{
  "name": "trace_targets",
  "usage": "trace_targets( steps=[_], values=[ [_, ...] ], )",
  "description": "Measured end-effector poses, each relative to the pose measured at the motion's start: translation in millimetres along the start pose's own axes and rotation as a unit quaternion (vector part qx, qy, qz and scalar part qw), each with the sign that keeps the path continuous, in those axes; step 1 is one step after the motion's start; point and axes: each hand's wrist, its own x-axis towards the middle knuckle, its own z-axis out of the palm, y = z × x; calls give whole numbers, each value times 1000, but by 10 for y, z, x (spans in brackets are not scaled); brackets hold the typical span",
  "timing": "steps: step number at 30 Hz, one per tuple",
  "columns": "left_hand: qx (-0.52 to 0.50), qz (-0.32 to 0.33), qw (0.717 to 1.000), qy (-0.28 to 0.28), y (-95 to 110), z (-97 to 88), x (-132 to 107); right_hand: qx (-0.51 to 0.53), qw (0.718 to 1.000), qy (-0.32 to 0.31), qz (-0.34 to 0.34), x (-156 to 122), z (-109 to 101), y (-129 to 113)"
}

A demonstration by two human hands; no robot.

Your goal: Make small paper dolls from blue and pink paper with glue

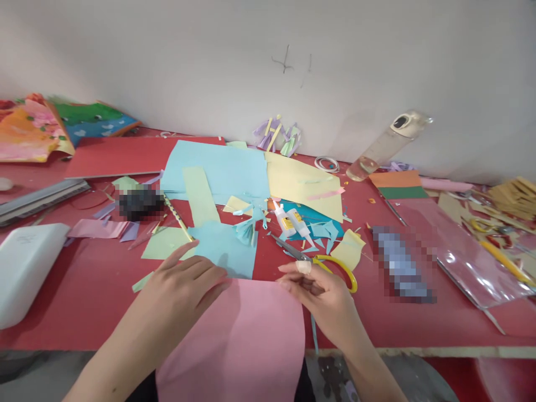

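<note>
A pink paper sheet (243,335) lies at the near edge of the red table (84,301) and hangs over it. My left hand (184,282) rests flat on the sheet's upper left corner, fingers spread and open. My right hand (322,296) is at the sheet's right edge with its fingers curled in a pinch; a bandage wraps one fingertip, and what it pinches is too small to make out. Yellow-handled scissors (322,259) lie on the table just beyond my right hand. A thin blue paper strip (314,335) hangs below that hand.
Blue (221,167), yellow (301,184) and green paper sheets and scraps cover the middle. Two small glue bottles (288,222) lie there. A white box (23,268) sits at left, a clear bottle (385,146) leans on the wall, a plastic sleeve (469,262) lies at right.
</note>
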Motion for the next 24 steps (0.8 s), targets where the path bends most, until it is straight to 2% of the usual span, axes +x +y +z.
trace_targets(
  steps=[3,7,10,17,21,24],
  values=[
    [-46,4,999,-25,59,23,90,-12,1000,-14,-14,28,1,-27],
    [-126,-59,988,-63,69,43,198,-44,998,-45,-29,74,23,-82],
    [-167,-90,978,-84,40,34,247,-26,998,-53,-2,107,48,-80],
    [-177,-100,972,-121,16,26,297,29,996,-56,56,132,74,-24],
    [-148,-97,977,-121,-74,-37,262,50,996,-29,62,111,25,-33],
    [-167,-127,971,-114,-196,-116,209,59,995,25,71,59,-54,-21]
  ],
)
